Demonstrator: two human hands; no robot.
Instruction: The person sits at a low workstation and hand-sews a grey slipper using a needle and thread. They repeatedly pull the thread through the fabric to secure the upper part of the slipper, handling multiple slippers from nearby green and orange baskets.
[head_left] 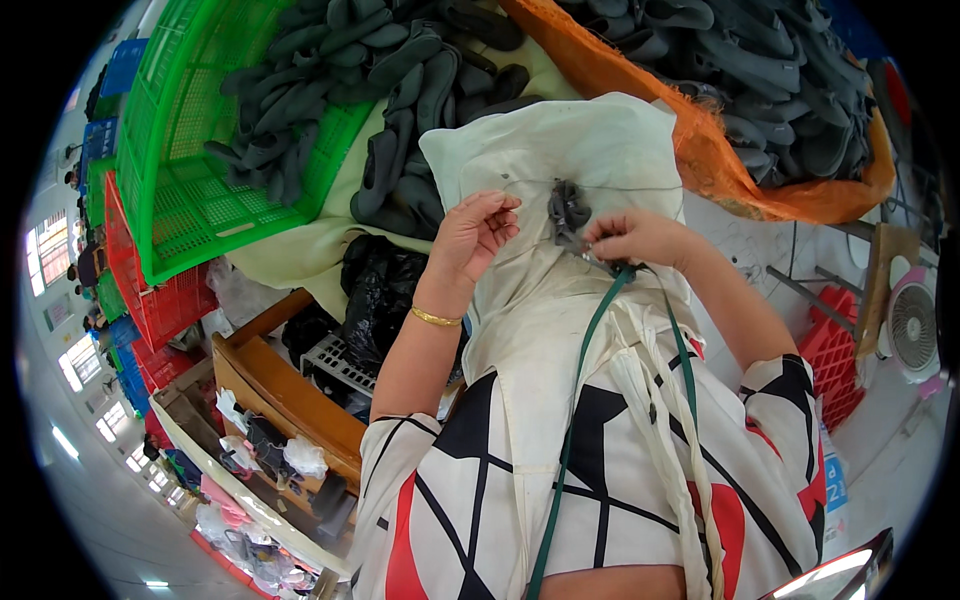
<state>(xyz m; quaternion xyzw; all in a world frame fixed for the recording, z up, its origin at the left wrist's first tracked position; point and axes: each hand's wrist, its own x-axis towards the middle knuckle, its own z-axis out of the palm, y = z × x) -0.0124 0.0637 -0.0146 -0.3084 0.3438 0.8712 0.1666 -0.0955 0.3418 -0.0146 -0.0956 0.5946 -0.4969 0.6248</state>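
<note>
White fan (912, 325) at far right, black plastic bag (385, 295) and brown wooden furniture (295, 395) at left.

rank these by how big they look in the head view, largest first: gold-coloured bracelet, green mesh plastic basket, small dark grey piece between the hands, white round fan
1. Green mesh plastic basket
2. White round fan
3. Small dark grey piece between the hands
4. Gold-coloured bracelet

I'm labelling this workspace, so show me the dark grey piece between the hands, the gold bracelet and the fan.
Dark grey piece (568, 210): head view, on its crumpled middle.
Gold bracelet (437, 318): head view, on the band's near side.
Fan (912, 326): head view, on its round grille.
</note>
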